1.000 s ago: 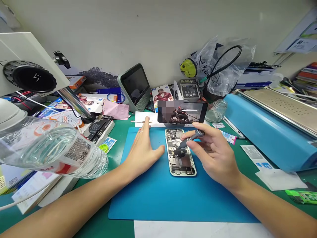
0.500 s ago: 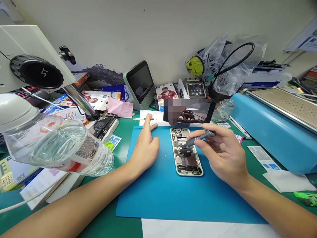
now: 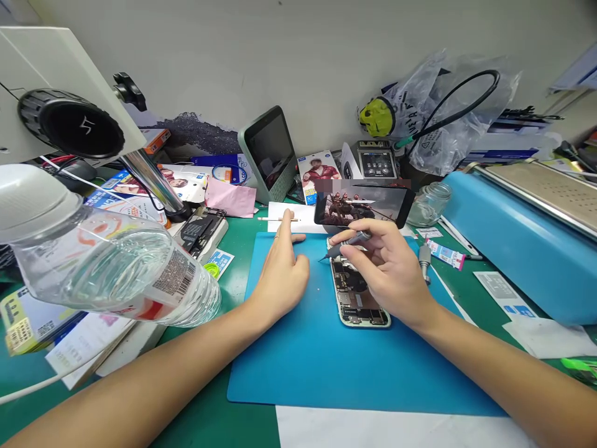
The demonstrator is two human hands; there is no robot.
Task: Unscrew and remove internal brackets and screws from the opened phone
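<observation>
An opened phone (image 3: 357, 298) with its circuit boards showing lies on a blue work mat (image 3: 326, 354). My right hand (image 3: 387, 274) covers the phone's upper half and pinches a thin grey screwdriver (image 3: 347, 242), whose tip points left just past the phone's top left corner. My left hand (image 3: 282, 270) rests flat on the mat to the left of the phone, fingers stretched toward a white card (image 3: 298, 219) at the mat's far edge.
A second phone (image 3: 364, 205) playing a video stands behind the mat. A clear water bottle (image 3: 116, 267) looms at the near left. A smart display (image 3: 268, 152), a glass jar (image 3: 431, 202), a blue machine (image 3: 522, 242) and paper clutter surround the mat.
My right hand has shifted left and up over the phone, swinging the screwdriver tip off the board toward the phone's top left corner. My left hand has hardly moved.
</observation>
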